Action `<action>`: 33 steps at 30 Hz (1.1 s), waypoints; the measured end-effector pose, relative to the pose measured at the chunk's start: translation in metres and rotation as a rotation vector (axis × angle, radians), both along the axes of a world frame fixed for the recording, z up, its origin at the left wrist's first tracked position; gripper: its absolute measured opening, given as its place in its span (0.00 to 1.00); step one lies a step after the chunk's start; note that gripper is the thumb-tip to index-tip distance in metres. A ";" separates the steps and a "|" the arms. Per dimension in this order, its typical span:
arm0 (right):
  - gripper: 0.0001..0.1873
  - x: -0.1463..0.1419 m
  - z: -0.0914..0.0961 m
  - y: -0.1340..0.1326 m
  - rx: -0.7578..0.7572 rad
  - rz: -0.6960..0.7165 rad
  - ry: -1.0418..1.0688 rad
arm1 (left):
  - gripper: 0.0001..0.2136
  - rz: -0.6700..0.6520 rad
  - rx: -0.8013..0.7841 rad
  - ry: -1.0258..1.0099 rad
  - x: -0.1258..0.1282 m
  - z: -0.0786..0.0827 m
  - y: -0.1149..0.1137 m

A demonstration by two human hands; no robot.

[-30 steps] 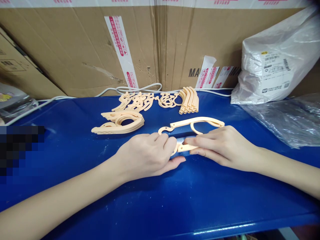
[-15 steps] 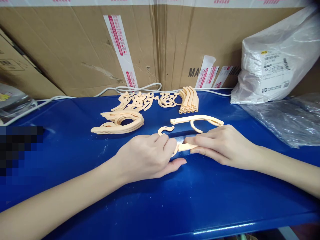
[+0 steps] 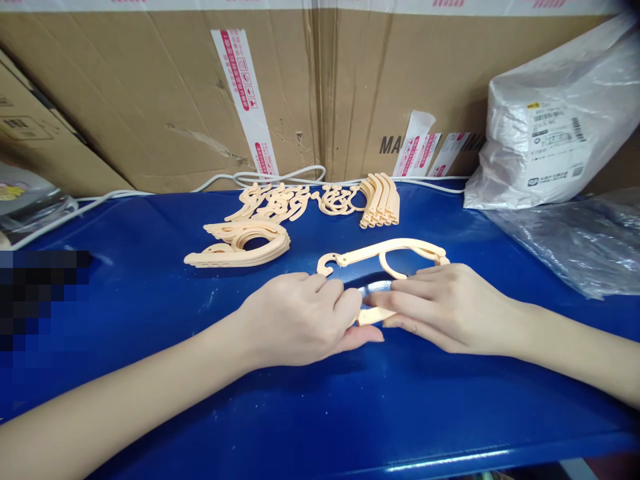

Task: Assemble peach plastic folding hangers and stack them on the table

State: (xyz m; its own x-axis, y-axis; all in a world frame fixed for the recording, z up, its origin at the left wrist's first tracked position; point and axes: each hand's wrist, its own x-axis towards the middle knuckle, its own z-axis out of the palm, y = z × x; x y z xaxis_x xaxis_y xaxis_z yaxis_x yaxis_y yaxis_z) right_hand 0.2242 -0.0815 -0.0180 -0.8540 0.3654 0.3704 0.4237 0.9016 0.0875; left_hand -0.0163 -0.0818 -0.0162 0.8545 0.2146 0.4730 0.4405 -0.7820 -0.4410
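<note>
Hanger (image 3: pixel 367 251), pale cream plastic, is sitting around the middle of the blue tabletop (image 3: pixel 300 413); whether it is resting there or being lifted slightly, cannot tell. Upper arm (image 3: pixel 410 244) is arching gently, a thin curved strip (image 3: pixel 385 264) branching off beneath. Its left end is meeting the hook (image 3: pixel 323 262); whether the two are joining, cannot tell. Left hand (image 3: pixel 305 320) is curling in a fist around the hook, thumb sticking out below. Right hand (image 3: pixel 457 310) is pinching the lower arm (image 3: pixel 374 316) between fingers and thumb.

Left fist is hiding most of the hook; right fingers are masking much of the lower arm. Pixelated patch (image 3: pixel 35 293) is blotting out the left side.

Boxes (image 3: pixel 170 80) are walling the back, white cable (image 3: pixel 215 179) running along their foot. Folded hangers (image 3: pixel 235 257), loose hooks (image 3: pixel 275 212) and spare arms (image 3: pixel 383 200) are lying beyond the hands. Parcel (image 3: pixel 525 133) and clear plastic (image 3: pixel 575 240) are crowding right rear. Blue surface is stretching broadly from the hands to the front edge (image 3: pixel 445 459).
</note>
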 end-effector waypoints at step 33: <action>0.16 0.020 0.010 0.033 -0.192 -0.367 0.222 | 0.16 -0.058 -0.117 -0.026 0.001 0.000 0.001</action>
